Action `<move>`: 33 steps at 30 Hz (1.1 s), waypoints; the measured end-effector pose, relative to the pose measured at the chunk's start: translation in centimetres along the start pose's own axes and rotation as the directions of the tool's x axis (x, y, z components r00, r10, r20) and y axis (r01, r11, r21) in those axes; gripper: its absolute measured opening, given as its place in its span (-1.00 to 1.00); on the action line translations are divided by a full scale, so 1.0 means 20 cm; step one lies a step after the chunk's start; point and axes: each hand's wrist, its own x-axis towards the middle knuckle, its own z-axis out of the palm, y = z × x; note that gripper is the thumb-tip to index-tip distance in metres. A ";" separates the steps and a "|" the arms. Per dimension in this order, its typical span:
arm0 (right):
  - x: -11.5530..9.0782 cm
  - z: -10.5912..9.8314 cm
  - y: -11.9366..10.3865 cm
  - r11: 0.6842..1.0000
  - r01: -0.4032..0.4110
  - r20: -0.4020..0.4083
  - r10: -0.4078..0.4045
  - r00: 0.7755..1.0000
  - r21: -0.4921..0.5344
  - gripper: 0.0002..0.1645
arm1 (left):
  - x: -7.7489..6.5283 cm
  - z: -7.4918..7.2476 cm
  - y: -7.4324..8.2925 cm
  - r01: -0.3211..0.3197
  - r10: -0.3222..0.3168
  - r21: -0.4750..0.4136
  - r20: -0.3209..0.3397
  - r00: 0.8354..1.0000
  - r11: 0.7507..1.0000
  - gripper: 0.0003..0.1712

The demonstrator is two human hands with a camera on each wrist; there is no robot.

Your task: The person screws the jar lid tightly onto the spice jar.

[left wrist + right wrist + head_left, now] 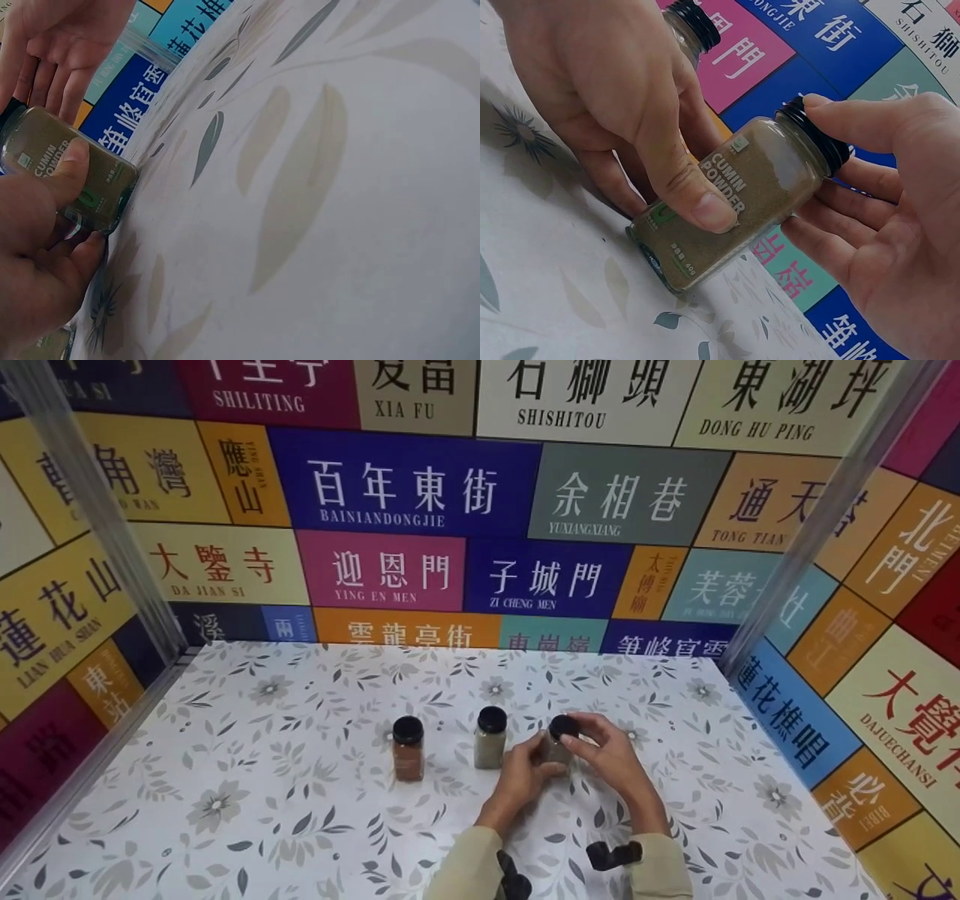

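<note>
A glass jar labelled cumin powder [761,176] with a black lid [814,135] is between my two hands. Around its body my left hand [521,776] is curled, thumb across the label. My right hand [611,754] pinches the black lid with thumb and fingers, as the right wrist view shows. In the left wrist view the jar [105,176] appears low, by the table surface; whether its base touches is hard to tell. Just left of my left hand stands a second jar of greenish-brown powder [490,750]. Further left is a jar of reddish-brown powder [409,761]. Both have black lids on.
The table [300,810] has a white cover with grey flowers and leaves. Behind it and along both sides rise walls of coloured sign panels [405,480], with clear strips [817,517] at the corners.
</note>
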 end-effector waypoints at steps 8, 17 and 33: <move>0.00 0.00 0.00 0.999 0.006 0.015 -0.006 1.000 -0.046 -0.36 | 0.00 0.00 0.00 0.005 -0.005 0.007 0.003 1.000 1.000 -0.36; 0.00 0.01 0.00 0.998 0.044 0.000 -0.044 0.999 -0.035 -0.48 | 0.00 0.00 -0.01 -0.013 0.013 0.012 0.007 1.000 1.000 -0.25; 0.01 0.02 0.02 0.998 -0.015 -0.042 0.013 0.999 -0.054 -0.40 | 0.00 0.00 -0.01 0.014 -0.013 0.059 -0.012 1.000 0.998 -0.26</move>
